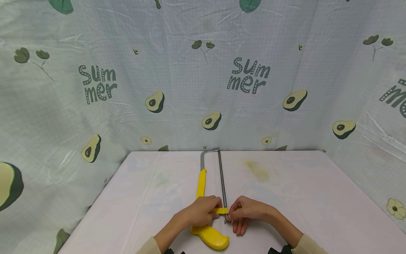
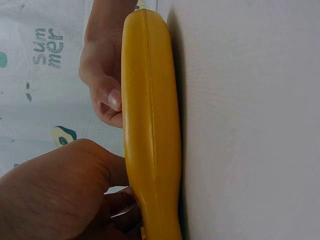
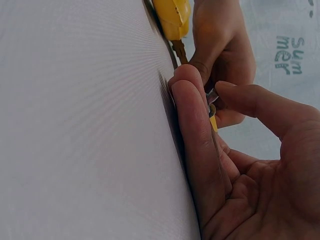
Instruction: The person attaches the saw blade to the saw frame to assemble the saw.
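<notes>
1 saw (image 1: 201, 183) – on 1 desk (image 1: 285, 190), tip by far edge | left hand (image 1: 203, 211) gripping saw | right hand (image 1: 248, 211) – pinching 1 wing nut (image 1: 225, 221)

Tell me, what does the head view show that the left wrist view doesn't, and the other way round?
Only the head view shows the saw's grey curved frame, the full length of its metal bar, the small metal end piece and the beige sleeves.

Only the left wrist view shows the seam along the yellow handle, seen close up.

Both show that handle, the left hand, the right hand, the white table and the sheet printed with avocados and "summer".
</notes>
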